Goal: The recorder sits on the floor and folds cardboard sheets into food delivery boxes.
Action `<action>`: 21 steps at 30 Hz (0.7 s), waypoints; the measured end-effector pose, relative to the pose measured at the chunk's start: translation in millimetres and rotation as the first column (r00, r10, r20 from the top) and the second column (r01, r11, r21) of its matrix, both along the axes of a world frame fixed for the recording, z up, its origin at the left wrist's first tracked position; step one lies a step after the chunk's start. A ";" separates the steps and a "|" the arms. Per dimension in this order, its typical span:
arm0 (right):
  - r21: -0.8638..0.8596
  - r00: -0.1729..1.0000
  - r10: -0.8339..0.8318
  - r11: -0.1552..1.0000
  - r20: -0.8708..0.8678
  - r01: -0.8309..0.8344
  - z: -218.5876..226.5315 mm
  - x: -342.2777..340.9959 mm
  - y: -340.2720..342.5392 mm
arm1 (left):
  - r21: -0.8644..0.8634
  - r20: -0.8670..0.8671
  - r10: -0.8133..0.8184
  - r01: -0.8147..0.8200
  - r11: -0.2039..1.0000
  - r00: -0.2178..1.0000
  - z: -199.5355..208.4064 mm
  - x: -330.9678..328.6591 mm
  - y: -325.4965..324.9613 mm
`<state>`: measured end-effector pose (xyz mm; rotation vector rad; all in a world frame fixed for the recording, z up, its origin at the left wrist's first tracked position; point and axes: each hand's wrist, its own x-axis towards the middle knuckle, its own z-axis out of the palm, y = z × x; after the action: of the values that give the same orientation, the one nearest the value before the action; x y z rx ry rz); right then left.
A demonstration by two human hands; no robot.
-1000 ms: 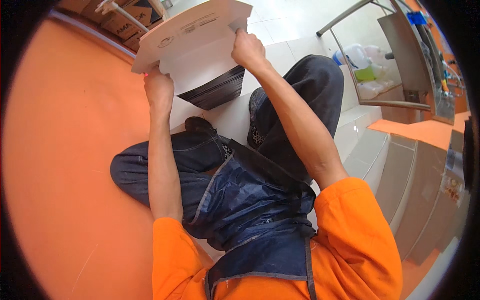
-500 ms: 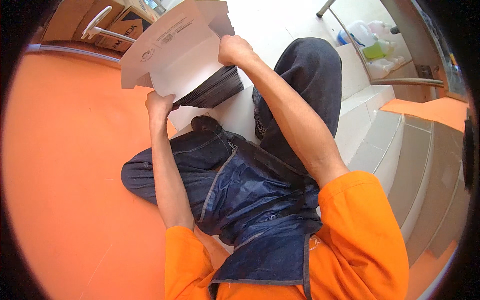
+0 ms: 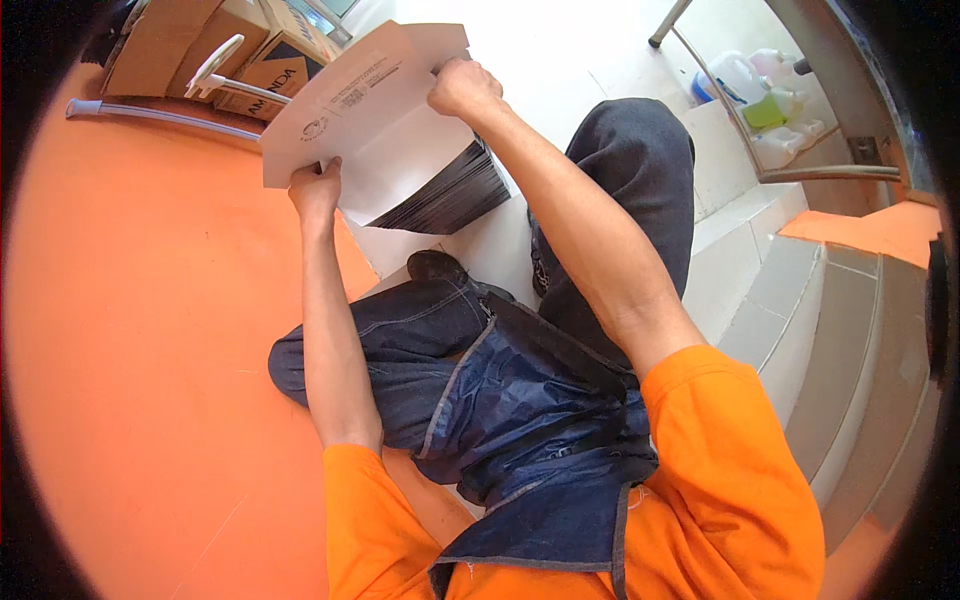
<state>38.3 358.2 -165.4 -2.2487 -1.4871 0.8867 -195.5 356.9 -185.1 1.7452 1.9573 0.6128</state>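
A white cardboard sheet (image 3: 365, 95) with dark printing and notched side tabs stands tilted up at the far side. My left hand (image 3: 317, 188) is closed on its left lower edge, thumb up. At its right edge my right hand (image 3: 466, 88) is closed too, fingers curled round the cardboard. Just below and between the hands lies a thick stack of dark-edged sheets (image 3: 450, 195), fanned along its near side. Its white upper face runs up toward the tilted sheet; I cannot tell whether the two are fully apart.
My bent legs in dark jeans (image 3: 630, 170) flank the stack. Brown cardboard boxes (image 3: 235, 50) and a white-handled tool (image 3: 215, 70) are at the far left. A metal-framed table (image 3: 830, 172), plastic jugs (image 3: 765, 95) and tiled steps (image 3: 790, 310) are on the right.
My left hand has moved from the stack's near left corner up to the sheet's left edge. The tilted sheet has shifted away from the stack's near edge, and the whole view has moved slightly.
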 end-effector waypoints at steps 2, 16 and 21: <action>0.075 0.998 -0.054 0.996 0.010 0.054 -3.9 -3.4 1.5 | 0.053 -0.063 0.005 -0.002 0.999 0.998 -3.6 1.3 2.8; 0.090 0.985 -0.090 0.993 0.147 0.077 -10.2 -9.6 8.5 | 0.124 -0.177 0.104 -0.082 0.989 0.979 -1.8 15.1 -0.9; 0.061 0.988 -0.055 0.997 0.147 0.046 -10.4 -6.7 2.7 | 0.142 -0.185 0.112 -0.087 0.986 0.976 -5.8 17.6 -1.0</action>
<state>31.5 360.9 -175.8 -2.3436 -1.4903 0.6660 -177.9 355.8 -191.0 1.8554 2.1921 0.6431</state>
